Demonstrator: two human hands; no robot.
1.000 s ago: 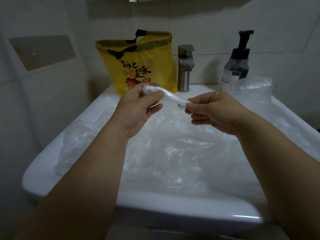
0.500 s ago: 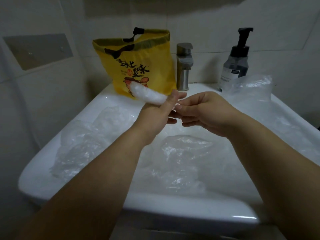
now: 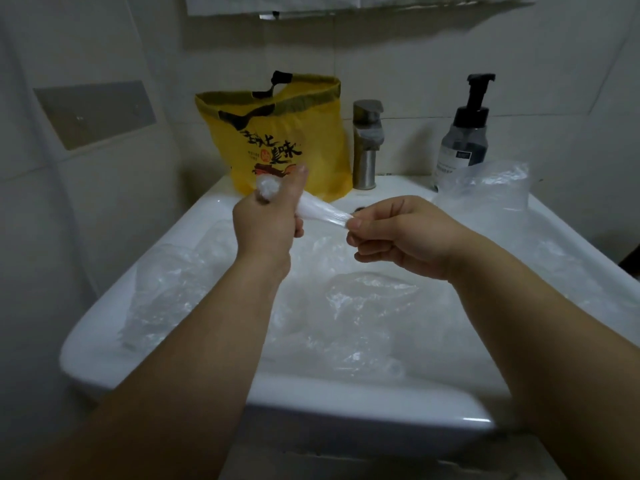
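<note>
A white ceramic washbasin fills the middle of the room's corner, set against pale tiled walls. Loose, crinkled sheets of clear plastic film lie heaped across its bowl and spill toward the left rim. At the back left of the basin stands a yellow plastic drawstring bag with black lettering, upright against the wall. On the left wall is a flat grey rectangular plate. At the back right stands a clear pump bottle with a black head, and a puffed piece of clear plastic leans just in front of it. Between the yellow bag and the bottle rises a brushed steel tap.

Both bare arms reach in over the basin. The left hand is closed in a fist, its grip wrapped round the bunched end of a twisted strip of clear plastic film, thumb pointing up beside the white wad. The right hand has a narrow grip, pinching the strip's other end between thumb and forefinger, the remaining fingers curled under. The strip runs taut between the two hands, held in the air above the heaped film and in front of the yellow bag.
</note>
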